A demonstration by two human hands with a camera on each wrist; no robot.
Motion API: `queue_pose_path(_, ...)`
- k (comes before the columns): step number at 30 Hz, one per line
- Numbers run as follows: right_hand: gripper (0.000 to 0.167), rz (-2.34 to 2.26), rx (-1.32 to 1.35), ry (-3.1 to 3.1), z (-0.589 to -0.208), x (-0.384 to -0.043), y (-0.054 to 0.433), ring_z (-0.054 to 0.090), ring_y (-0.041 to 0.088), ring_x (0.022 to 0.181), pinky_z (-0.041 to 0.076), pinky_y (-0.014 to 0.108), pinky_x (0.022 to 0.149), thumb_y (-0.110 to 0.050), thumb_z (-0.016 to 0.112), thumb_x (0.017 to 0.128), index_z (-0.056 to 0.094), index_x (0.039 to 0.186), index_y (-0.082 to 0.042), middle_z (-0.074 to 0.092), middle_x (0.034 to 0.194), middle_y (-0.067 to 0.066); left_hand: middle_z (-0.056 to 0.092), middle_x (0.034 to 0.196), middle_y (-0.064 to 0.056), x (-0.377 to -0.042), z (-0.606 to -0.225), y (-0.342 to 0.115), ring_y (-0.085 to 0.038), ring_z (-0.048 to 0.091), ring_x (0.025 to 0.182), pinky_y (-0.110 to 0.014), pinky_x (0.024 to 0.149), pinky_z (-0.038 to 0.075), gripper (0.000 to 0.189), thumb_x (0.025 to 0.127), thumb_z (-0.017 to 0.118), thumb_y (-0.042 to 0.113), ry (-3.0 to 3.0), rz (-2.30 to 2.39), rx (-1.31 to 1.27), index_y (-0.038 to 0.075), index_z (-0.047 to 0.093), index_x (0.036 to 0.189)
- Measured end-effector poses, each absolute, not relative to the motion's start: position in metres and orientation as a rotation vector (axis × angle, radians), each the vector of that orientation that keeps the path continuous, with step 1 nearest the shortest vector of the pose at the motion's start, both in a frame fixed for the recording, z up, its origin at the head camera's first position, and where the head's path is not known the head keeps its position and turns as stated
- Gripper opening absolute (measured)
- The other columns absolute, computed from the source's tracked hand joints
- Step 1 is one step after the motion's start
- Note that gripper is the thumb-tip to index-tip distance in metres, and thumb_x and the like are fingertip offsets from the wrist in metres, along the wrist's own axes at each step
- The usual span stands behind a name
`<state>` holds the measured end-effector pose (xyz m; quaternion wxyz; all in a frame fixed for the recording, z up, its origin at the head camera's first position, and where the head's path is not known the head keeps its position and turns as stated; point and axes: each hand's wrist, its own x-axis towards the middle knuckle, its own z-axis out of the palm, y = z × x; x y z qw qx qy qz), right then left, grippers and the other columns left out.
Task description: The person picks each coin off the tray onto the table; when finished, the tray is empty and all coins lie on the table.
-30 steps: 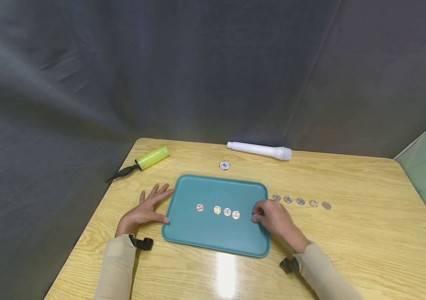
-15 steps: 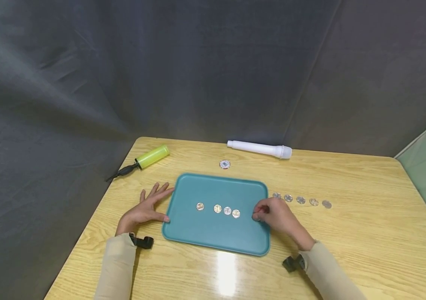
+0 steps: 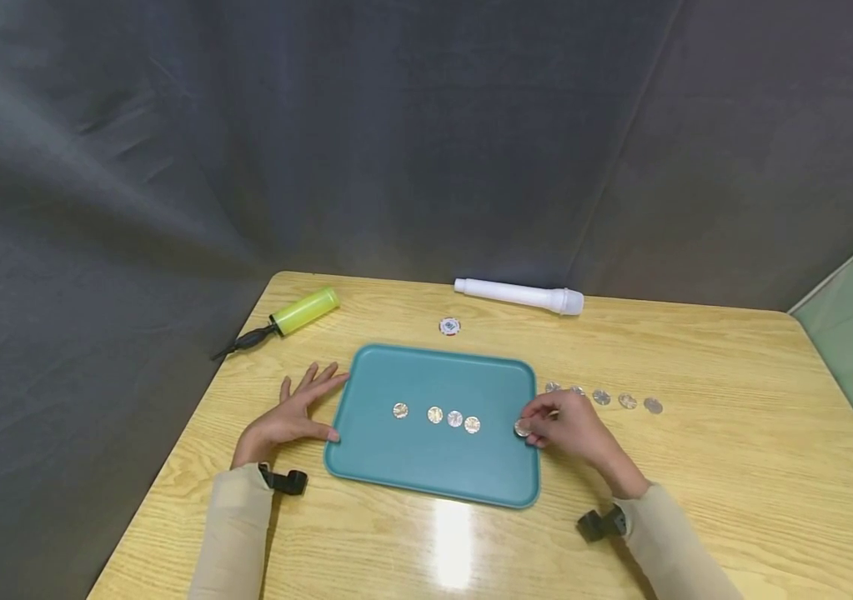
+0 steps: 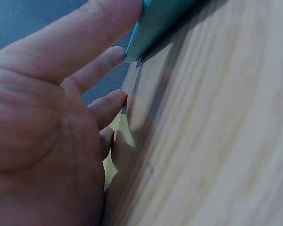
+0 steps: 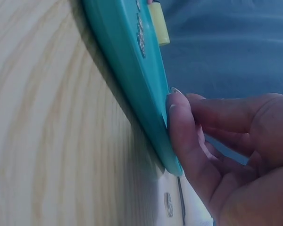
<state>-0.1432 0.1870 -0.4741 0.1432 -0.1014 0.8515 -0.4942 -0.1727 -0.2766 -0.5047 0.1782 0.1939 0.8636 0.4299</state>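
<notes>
A teal tray (image 3: 426,475) lies on the wooden table, with several coins (image 3: 435,415) in a rough row across its middle. At its left edge, my left hand (image 3: 293,419) touches the rim with thumb and index finger, its fingers spread and fairly straight. Just inside the right rim, my right hand (image 3: 564,423) pinches a coin (image 3: 521,427) between thumb and fingertips. Only a thin edge of that coin shows in the right wrist view. More coins (image 3: 627,401) form a line on the table to the right; my right hand partly covers the nearest ones.
A white microphone (image 3: 519,296) lies along the back edge. Behind the tray is a round white poker chip (image 3: 449,326) with red marks. A yellow-green hand pump (image 3: 304,312) with a black nozzle lies at the back left. A dark curtain (image 3: 426,142) hangs behind the table.
My right hand has shifted slightly right, toward the tray's right rim, and the coin between its fingertips has come into clear view. My left hand stays in place.
</notes>
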Motion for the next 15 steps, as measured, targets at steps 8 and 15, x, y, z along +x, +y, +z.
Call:
queue_pose_path(8, 0.012, -1.445, -0.279, 2.451, -0.473, -0.142, 0.198, 0.07, 0.013, 0.068, 0.062, 0.025, 0.061, -0.001, 0.067, 0.092, 0.073, 0.1, 0.007, 0.073, 0.082, 0.014, 0.005, 0.171, -0.016, -0.172, -0.503, -0.276, -0.044, -0.019, 0.155, -0.068, 0.112, -0.03, 0.095, 0.079, 0.085, 0.025, 2.435, 1.223, 0.554, 0.017, 0.034, 0.158)
queue_pose_path(15, 0.017, -1.502, -0.279, 2.438, -0.471, -0.141, 0.21, 0.072, 0.01, 0.069, 0.062, 0.025, 0.064, 0.0, 0.066, 0.093, 0.071, 0.104, 0.012, 0.073, 0.089, 0.021, 0.005, 0.171, -0.016, -0.172, -0.502, -0.275, -0.044, -0.019, 0.155, -0.068, 0.112, -0.029, 0.096, 0.078, 0.086, 0.026, 2.446, 1.213, 0.553, 0.017, 0.033, 0.158)
